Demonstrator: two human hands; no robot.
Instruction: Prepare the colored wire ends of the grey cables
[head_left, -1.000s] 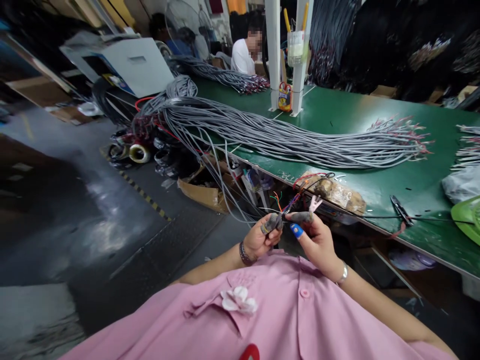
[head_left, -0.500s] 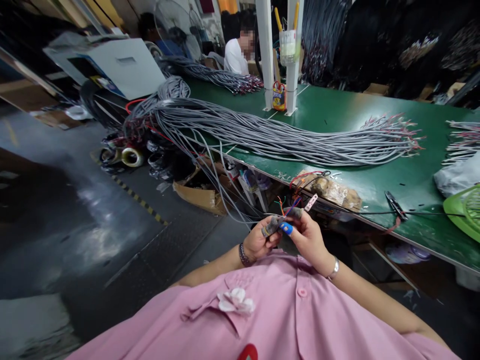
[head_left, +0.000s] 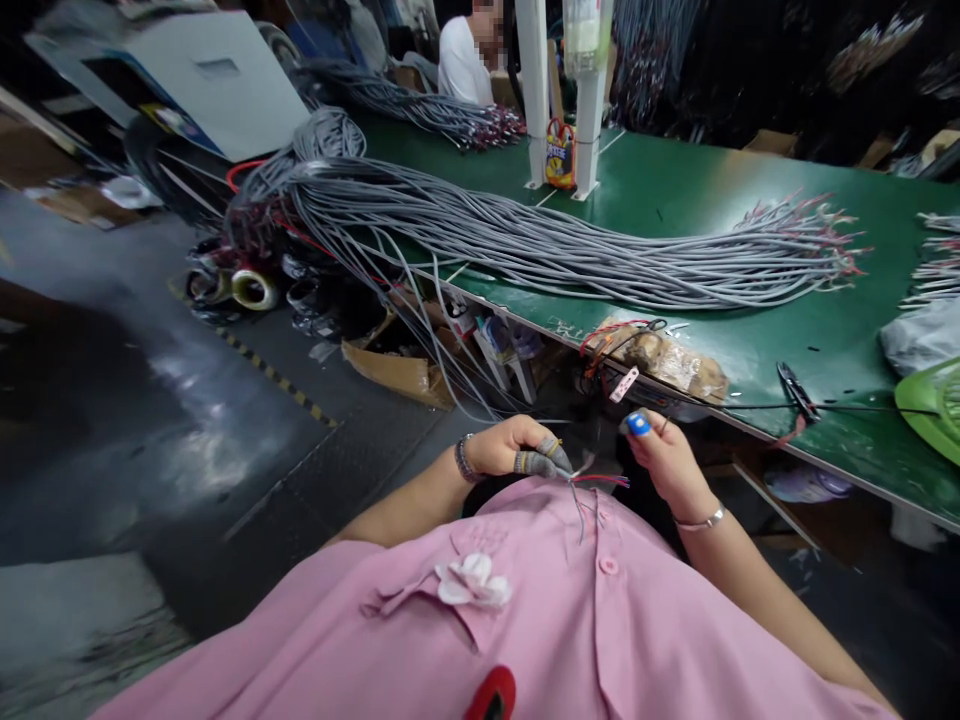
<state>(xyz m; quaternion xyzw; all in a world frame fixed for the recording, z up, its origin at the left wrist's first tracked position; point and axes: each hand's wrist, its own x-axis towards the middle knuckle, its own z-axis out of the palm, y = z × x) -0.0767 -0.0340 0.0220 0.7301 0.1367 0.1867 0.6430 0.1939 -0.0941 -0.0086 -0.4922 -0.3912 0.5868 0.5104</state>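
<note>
My left hand (head_left: pixel 517 450), with grey covers on its fingertips, pinches the end of a grey cable in front of my chest. Thin colored wires (head_left: pixel 600 480), red and blue among them, fan out from that end toward the right, and a few dangle in front of the pink shirt. Apart from the cable, my right hand (head_left: pixel 666 462) is raised to the right with its fingers pressed together and blue tape around the thumb. Whatever those fingers hold, if anything, is too small to make out. Beyond the hands, a thick bundle of grey cables (head_left: pixel 517 245) lies along the green table.
On the green table (head_left: pixel 675 170) lie black cutters (head_left: pixel 795 392) and a tape-wrapped brown block (head_left: pixel 660 360) near the front edge. A green basket (head_left: pixel 934 405) stands at the right. Behind the table sits a person in white (head_left: pixel 463 62). A cardboard box (head_left: pixel 397 372) is below.
My hands have parted: the right one moved away to the right, off the wires. The left keeps the cable end, whose wires now point right and down instead of up.
</note>
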